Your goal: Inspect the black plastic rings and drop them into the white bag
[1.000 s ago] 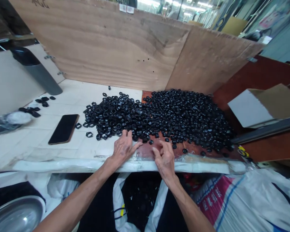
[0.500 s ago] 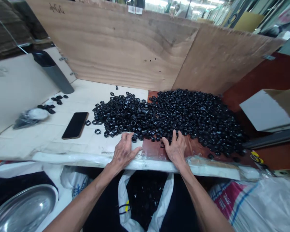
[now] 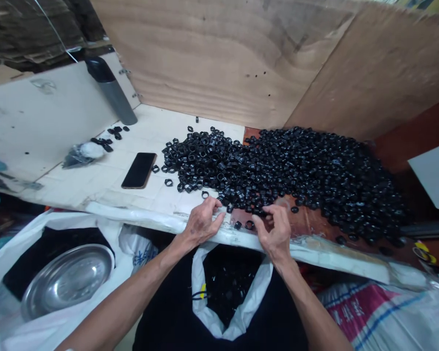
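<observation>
A wide heap of small black plastic rings [image 3: 219,161] lies on the worktable, partly over pale board and partly over a red-brown surface. My left hand [image 3: 204,222] rests at the heap's front edge, fingers bent and thumb apart, beside a few rings. To its right, my right hand [image 3: 276,231] curves over the near edge of the heap, with thumb and forefinger apart. A couple of loose rings [image 3: 249,224] lie between the hands. Below the table edge, between my arms, a white sack [image 3: 198,273] hangs open with dark pieces inside. The undersides of my fingers are hidden.
A phone [image 3: 139,170] lies left of the heap, near a plastic bag [image 3: 80,155] and a grey bottle [image 3: 115,97]. A plywood panel [image 3: 219,63] closes off the back. At lower left, a metal bowl [image 3: 69,280] sits in another sack. Yellow-handled scissors [image 3: 426,252] lie at right.
My view has tilted down and turned left. Both hands have drawn back towards the table's front edge, with the right fingers more curled. Several rings now lie closer to that edge.
</observation>
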The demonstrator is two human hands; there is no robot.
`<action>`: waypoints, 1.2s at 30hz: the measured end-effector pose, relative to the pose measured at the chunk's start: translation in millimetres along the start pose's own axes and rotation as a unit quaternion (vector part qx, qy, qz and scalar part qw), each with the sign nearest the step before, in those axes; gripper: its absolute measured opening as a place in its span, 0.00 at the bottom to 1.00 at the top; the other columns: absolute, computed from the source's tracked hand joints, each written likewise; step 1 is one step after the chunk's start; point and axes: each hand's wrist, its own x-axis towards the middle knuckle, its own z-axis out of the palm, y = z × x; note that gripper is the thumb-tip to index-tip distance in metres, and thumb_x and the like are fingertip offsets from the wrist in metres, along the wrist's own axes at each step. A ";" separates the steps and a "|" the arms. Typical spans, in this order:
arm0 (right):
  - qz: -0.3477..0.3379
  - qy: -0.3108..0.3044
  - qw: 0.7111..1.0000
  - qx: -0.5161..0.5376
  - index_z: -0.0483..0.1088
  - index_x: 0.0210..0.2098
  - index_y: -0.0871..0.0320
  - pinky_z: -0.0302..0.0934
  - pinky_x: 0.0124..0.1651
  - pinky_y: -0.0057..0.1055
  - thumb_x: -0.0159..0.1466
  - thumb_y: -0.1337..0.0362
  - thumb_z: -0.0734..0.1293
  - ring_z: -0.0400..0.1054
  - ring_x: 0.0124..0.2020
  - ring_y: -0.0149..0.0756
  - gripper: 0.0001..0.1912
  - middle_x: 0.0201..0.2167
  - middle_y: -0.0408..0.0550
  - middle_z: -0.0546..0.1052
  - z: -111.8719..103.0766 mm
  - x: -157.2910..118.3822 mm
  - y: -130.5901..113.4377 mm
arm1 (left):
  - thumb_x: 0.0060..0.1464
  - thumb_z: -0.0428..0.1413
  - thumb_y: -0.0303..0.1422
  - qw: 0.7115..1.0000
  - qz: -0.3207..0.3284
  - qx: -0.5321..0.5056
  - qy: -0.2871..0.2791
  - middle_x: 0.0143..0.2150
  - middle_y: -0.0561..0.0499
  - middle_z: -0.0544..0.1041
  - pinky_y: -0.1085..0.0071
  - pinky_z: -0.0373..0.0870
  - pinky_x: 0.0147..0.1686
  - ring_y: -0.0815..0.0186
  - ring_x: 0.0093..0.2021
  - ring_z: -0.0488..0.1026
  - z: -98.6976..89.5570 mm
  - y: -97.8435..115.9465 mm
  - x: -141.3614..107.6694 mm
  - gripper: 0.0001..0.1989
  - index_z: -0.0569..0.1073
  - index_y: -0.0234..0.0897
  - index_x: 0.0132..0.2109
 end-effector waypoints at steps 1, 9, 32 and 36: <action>-0.005 -0.035 0.999 0.015 0.69 0.44 0.58 0.66 0.40 0.37 0.62 0.58 0.69 0.66 0.35 0.38 0.14 0.38 0.50 0.70 -5.5 -5.6 -2.6 | 0.59 0.54 0.32 0.999 0.013 -0.018 -0.022 0.34 0.51 0.71 0.70 0.70 0.36 0.66 0.33 0.72 -0.6 0.9 -1.2 0.04 0.68 0.37 0.41; 0.012 -0.165 0.983 0.078 0.70 0.49 0.57 0.66 0.34 0.31 0.65 0.68 0.64 0.66 0.30 0.32 0.13 0.38 0.47 0.67 1.5 -15.3 -7.2 | 0.63 0.52 0.37 0.990 0.070 0.011 -0.125 0.42 0.48 0.77 0.68 0.71 0.42 0.61 0.42 0.76 17.1 26.5 2.0 0.17 0.69 0.41 0.58; 0.023 -0.113 0.992 0.045 0.70 0.41 0.58 0.64 0.36 0.31 0.62 0.70 0.65 0.64 0.30 0.33 0.08 0.35 0.46 0.70 4.5 -18.6 0.7 | 0.60 0.56 0.30 0.998 0.019 -0.033 -0.047 0.37 0.52 0.73 0.68 0.72 0.39 0.67 0.33 0.72 25.8 10.2 -6.1 0.07 0.71 0.37 0.46; 0.030 -0.112 0.991 0.061 0.72 0.45 0.57 0.64 0.35 0.30 0.63 0.70 0.64 0.65 0.29 0.32 0.11 0.35 0.46 0.71 2.7 -19.0 -1.0 | 0.60 0.56 0.33 0.998 0.033 -0.017 -0.046 0.40 0.50 0.72 0.70 0.72 0.38 0.67 0.35 0.73 23.6 19.2 -4.8 0.08 0.72 0.38 0.47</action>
